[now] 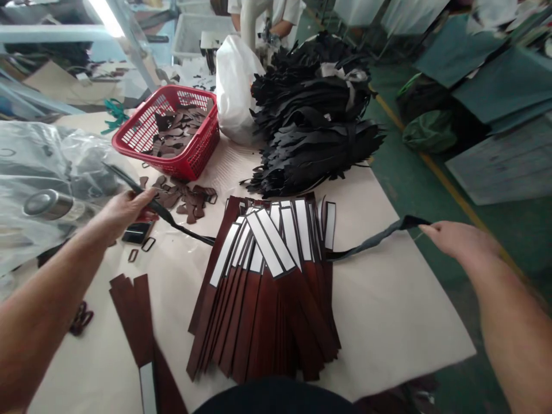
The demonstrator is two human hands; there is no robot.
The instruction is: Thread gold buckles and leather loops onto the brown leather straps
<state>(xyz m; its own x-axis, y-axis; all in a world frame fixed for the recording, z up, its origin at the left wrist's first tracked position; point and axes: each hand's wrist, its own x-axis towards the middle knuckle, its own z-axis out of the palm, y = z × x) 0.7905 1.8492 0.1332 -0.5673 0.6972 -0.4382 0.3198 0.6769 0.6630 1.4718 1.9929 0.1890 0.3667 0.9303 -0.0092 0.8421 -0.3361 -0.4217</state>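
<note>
A fanned pile of dark red-brown leather strips (263,310) lies on the table in front of me, several with white patches at their far ends. A dark fabric tie strip (362,246) passes beneath the pile and comes out on both sides. On the left, my left hand (129,208) is closed around one end of it, raised above the table. My right hand (451,238) pinches the other end, out past the table's right edge. Both ends look pulled out sideways. The part under the pile is hidden.
Behind the pile stand a red basket (202,146) of brown leather pieces, a white bag (236,86) and heaped black strips (310,149). More brown strips (133,316) lie at left, near metal buckles (148,244). Across the table a person (282,17) works.
</note>
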